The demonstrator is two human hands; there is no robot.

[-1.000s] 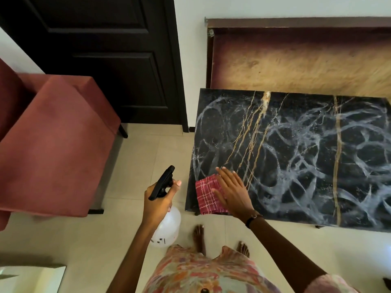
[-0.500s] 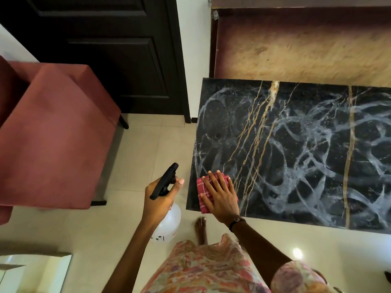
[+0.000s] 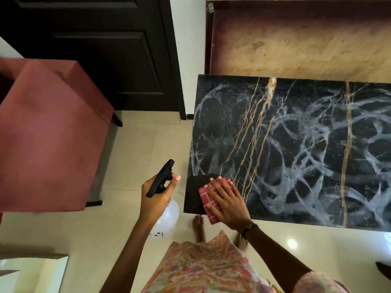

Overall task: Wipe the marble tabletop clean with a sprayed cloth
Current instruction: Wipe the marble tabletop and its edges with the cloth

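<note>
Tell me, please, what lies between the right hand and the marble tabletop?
The red checked cloth lies there, pressed flat under the right hand on the near left corner of the marble tabletop, in the head view.

The right hand (image 3: 227, 203) is lying flat on the red checked cloth (image 3: 204, 195) and is covering most of it, so only the left strip and a low corner of the cloth are showing. The marble tabletop (image 3: 296, 149) is running out of the picture to the right of the cloth, so its right end is cut off. To the left of the cloth, the left hand (image 3: 157, 194) is wrapping the neck of the spray bottle (image 3: 167, 218) and hiding it; the small black print on the bottle is too tiny to read. The red chair (image 3: 53, 134), further left, is cut by the picture's edge.
</note>
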